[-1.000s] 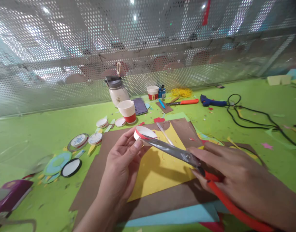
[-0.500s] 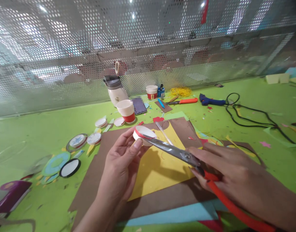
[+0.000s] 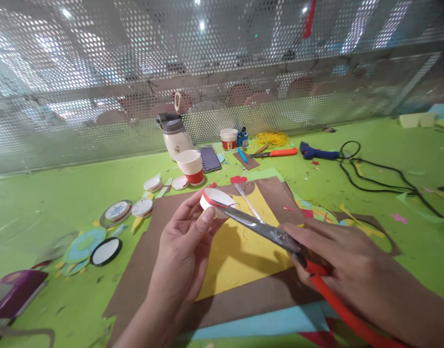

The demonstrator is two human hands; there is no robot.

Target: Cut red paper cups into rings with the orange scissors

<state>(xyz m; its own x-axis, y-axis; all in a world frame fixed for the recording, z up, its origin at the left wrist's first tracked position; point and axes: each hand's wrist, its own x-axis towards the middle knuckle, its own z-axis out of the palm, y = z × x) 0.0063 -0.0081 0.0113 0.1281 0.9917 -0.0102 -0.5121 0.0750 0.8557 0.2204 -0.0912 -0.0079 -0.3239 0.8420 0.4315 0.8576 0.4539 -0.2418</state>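
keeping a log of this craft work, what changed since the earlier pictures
The right hand has dipped slightly on the red-handled scissors, baring more of the yellow paper scrap beyond it. Whether they closed further is hard to tell. Nothing was newly gripped or released. The left hand still holds the red-banded white paper piece, with the scissors at its edge.

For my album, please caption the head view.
Left hand holds a round white piece; right hand holds scissors at its red edge.
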